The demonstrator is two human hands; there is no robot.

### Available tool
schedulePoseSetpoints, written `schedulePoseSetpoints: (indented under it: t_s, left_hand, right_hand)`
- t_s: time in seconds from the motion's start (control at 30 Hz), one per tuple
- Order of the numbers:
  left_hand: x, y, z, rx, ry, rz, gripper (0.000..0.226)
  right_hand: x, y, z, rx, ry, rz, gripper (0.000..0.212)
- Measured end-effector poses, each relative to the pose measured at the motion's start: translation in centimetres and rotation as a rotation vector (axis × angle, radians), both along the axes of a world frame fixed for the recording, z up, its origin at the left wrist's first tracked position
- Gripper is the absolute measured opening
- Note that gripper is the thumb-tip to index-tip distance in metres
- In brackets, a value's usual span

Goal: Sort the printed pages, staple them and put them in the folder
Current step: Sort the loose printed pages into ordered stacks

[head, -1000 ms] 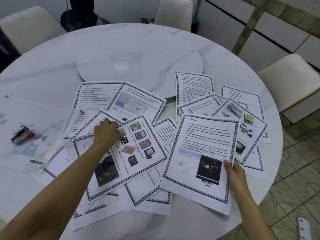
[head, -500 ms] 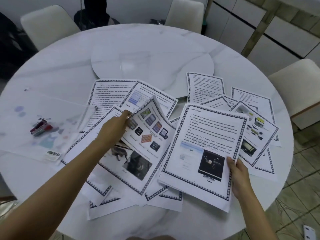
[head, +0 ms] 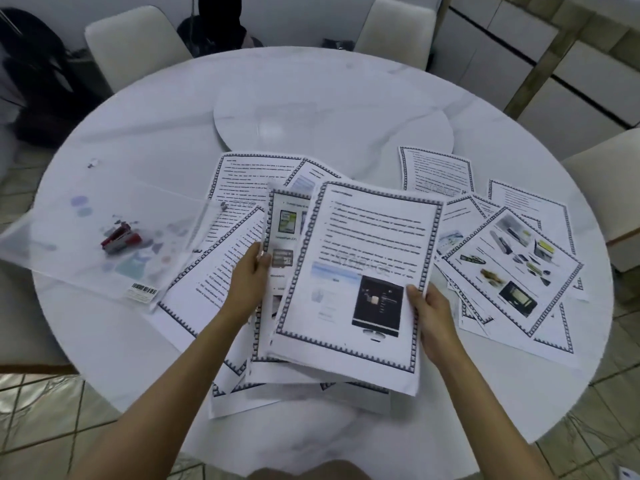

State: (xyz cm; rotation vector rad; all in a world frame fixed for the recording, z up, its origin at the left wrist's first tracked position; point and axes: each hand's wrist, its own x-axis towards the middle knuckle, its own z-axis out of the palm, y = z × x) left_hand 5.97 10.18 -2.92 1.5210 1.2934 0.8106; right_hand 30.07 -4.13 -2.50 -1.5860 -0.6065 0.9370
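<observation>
Printed pages with dark patterned borders lie spread over a round white marble table (head: 311,98). My right hand (head: 431,317) grips the right edge of a stack of pages (head: 363,244), topped by a sheet of text and a dark screen picture, lifted near the table's front. My left hand (head: 249,275) pinches a picture page (head: 285,237) and holds it against the stack's left side, partly tucked under the top sheet. Loose pages lie at the right (head: 512,268) and behind at the left (head: 242,174). A clear plastic folder (head: 69,258) lies at the left with a red stapler (head: 121,239) on it.
A raised turntable disc (head: 332,123) sits in the table's middle. Pale chairs stand around the far side (head: 135,46) and at the right (head: 616,188). A dark bag (head: 38,81) rests on the floor at the far left. Tiled floor shows below the table's edge.
My left hand lifted the picture page off the pile at the left and carried it right, against the stack. My right hand raised the stack slightly. The view shifted left.
</observation>
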Motion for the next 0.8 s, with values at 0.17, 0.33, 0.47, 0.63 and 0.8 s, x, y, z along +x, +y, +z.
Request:
schedulePoseSetpoints:
  t_s: [0.17,0.33,0.47,0.63,0.8]
  left_hand:
    - [-0.4,-1.4,-2.1,-0.139,-0.041,0.025,0.025]
    - [-0.5,-2.6,-1.8,-0.216,-0.156,0.082,0.033]
    - [-0.8,-2.4,-2.2,-0.22,-0.164,0.032,0.032]
    - [-0.9,-2.2,-2.1,-0.138,-0.141,0.003,0.032]
    - [-0.3,-2.0,-0.2,-0.085,-0.226,-0.045,0.03]
  right_hand:
    - [-2.4,1.5,-0.8,-0.094,-0.094,0.117,0.019]
    - [-3.4,1.9,-1.5,-0.171,-0.128,0.184,0.024]
    - [-4.0,2.0,-1.7,-0.223,-0.192,0.226,0.017]
    - [-3.9,1.9,-2.3,-0.238,-0.357,0.226,0.019]
    - [-2.8,1.7,-1.9,-0.213,-0.394,0.081,0.056]
